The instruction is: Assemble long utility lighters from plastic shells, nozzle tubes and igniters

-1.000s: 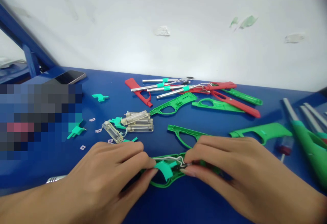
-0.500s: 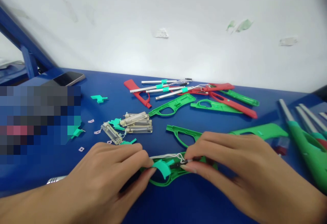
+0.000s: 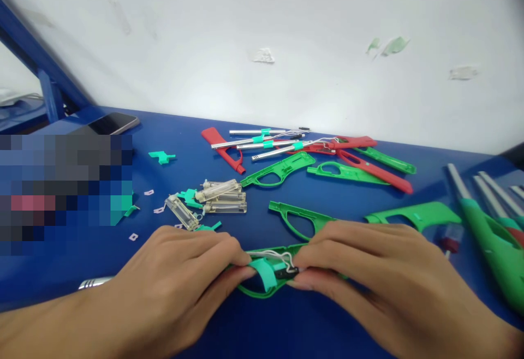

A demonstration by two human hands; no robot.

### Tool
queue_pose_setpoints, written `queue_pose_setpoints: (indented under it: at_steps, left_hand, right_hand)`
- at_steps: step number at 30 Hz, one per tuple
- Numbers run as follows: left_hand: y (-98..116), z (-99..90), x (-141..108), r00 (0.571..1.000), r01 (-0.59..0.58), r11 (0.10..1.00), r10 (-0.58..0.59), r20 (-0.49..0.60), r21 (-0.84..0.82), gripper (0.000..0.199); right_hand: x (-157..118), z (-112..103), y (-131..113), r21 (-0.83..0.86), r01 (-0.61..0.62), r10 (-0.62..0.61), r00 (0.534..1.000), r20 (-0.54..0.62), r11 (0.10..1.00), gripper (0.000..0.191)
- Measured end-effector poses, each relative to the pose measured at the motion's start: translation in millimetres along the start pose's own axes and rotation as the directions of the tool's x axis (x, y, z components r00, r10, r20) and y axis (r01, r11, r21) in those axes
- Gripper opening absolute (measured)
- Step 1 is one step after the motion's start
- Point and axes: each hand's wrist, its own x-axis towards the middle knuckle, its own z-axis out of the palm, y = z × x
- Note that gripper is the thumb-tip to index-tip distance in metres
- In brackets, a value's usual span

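In the head view, a green lighter shell half (image 3: 254, 294) lies open side up between my hands. My left hand (image 3: 180, 277) is closed in a pinch at the shell's left part, with its fingertips against a curved teal trigger (image 3: 266, 277). The thumb and fingers of my right hand (image 3: 356, 266) close around the end of a black igniter (image 3: 285, 274), which sits behind the trigger over the shell. Thin white wires (image 3: 280, 255) loop above the igniter. From behind my left wrist a silver tube end (image 3: 94, 282) sticks out; its middle is hidden.
Clear fuel tanks (image 3: 225, 207) and teal triggers (image 3: 162, 157) lie to the left. Beyond my hands are green shell halves (image 3: 297, 163), red ones (image 3: 223, 151) and silver tubes with wires (image 3: 256, 132). Assembled lighters (image 3: 491, 239) and a screwdriver (image 3: 450, 241) are at right, a phone (image 3: 114, 123) far left.
The trigger and igniter have shifted slightly down over the shell. My right fingertips have moved back along the igniter, and more of its black body shows. The whole view has shifted a little.
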Motion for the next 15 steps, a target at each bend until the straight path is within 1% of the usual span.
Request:
queue_pose_setpoints:
  at_steps: [3, 6, 12, 15]
  left_hand:
    - [-0.1, -0.3, 1.0, 1.000, -0.008, 1.000, 0.008, -0.004, 0.003, 0.014]
    - [1.1, -0.1, 1.4, 0.999, -0.004, 1.000, 0.005, -0.033, 0.015, 0.011]
    - [2.5, 1.7, 0.3, 0.999, 0.000, 1.000, 0.000, -0.053, 0.009, 0.009]
    - [2.2, 1.6, -0.2, 0.998, -0.001, 1.000, 0.001, -0.060, 0.004, 0.010]
  right_hand:
    - [1.2, -0.5, -1.4, -0.044, 0.019, -0.020, 1.000, -0.019, 0.999, 0.030]
    - [2.4, -1.8, -3.5, -0.092, 0.045, -0.048, 0.999, -0.024, 0.995, 0.036]
    - [4.9, -4.7, -5.8, -0.049, 0.097, -0.097, 0.995, -0.008, 0.994, 0.044]
    - [8.2, -5.3, -6.3, -0.063, 0.119, -0.120, 0.992, -0.022, 0.991, 0.049]
